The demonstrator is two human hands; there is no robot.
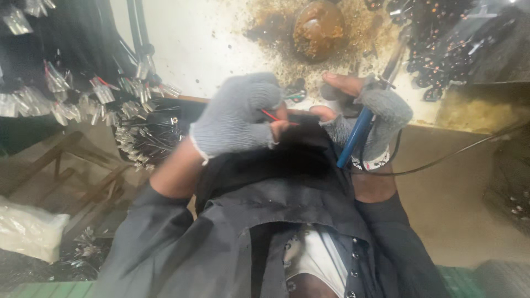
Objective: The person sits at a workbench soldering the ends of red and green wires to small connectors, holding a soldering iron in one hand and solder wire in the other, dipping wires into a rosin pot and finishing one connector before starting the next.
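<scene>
Head view. Left hand [237, 118], gloved, closed on thin red wire [270, 115] at centre, near the body. Right hand [367, 118] wrapped around blue-handled soldering iron [358, 132], tip raised toward stained table [221, 44]. Step judged: soldering the wire end; next calls for bringing the tip precisely to the wire.

The 2 hands meet just in front of the person's chest, at the near edge of the worktop [210, 49]. The left hand [237, 118] pinches a thin wire [270, 115]; the right hand [367, 113], just beside it, grips a soldering iron [359, 129] whose shaft points away over the worktop. Beyond them sits a round pot [317, 27]. Left of the hands hang bundles of wires [110, 102].
</scene>
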